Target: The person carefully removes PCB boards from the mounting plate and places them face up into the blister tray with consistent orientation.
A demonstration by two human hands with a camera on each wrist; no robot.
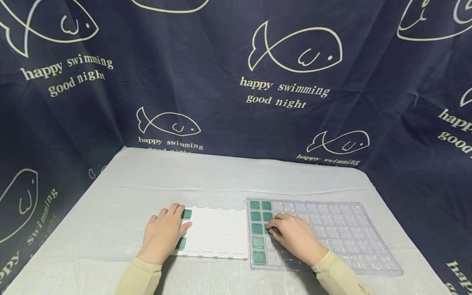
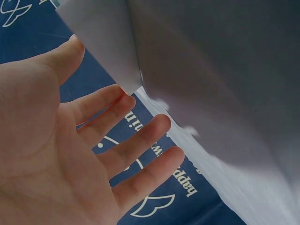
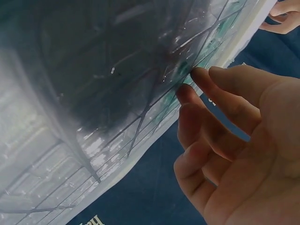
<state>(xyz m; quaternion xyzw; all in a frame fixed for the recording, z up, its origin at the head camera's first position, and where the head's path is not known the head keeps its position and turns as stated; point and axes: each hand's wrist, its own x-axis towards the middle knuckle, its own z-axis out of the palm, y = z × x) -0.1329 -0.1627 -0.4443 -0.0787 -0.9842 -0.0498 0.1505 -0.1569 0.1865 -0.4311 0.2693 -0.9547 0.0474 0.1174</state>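
Note:
My left hand (image 1: 162, 233) rests over the left end of a flat white panel (image 1: 217, 233) with notched edges, its fingers extended and thumb apart. Small green circuit boards (image 1: 187, 214) show beside its fingers on that panel; the hand covers part of them. In the left wrist view the fingers (image 2: 140, 145) are loosely spread below the panel's edge. Over the clear compartment tray (image 1: 346, 237), my right hand (image 1: 295, 235) pinches a green circuit board (image 1: 268, 230) in the second column, thumb and index fingertips close together. The fingers mostly hide that board.
Several more green circuit boards (image 1: 257, 228) sit in the tray's two left columns; clear compartments extend to the right. Both tray and panel lie side by side on a white-covered table (image 1: 206, 172). Dark blue fish-print cloth (image 1: 221, 73) hangs behind and at both sides.

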